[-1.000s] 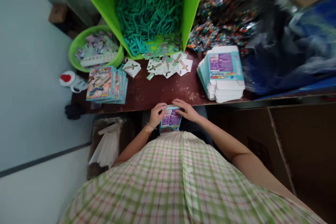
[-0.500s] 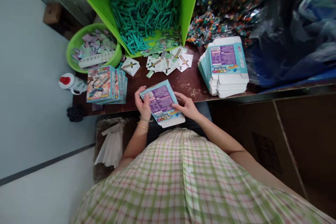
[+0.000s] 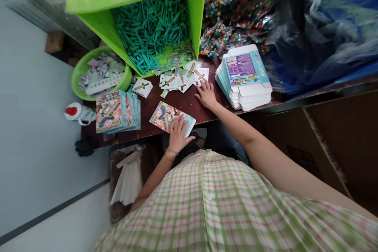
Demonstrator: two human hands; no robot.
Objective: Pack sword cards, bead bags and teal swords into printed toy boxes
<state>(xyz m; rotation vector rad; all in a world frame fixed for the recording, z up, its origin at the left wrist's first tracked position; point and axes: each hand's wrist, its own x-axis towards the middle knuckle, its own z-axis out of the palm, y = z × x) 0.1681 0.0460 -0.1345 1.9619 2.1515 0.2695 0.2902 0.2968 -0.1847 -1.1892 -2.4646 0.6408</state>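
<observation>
Left hand (image 3: 178,129) now presses flat, fingers spread, on the printed carton (image 3: 168,115) both hands held half a second ago; freed right hand (image 3: 206,93), open, reaches the sword cards (image 3: 180,79) beyond.

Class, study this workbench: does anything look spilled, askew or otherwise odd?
Yes. The green bin lies tipped on its side, teal sticks spilling toward the table. Sword cards lie scattered near the right hand, unlike the neat flat-box stack.
</observation>
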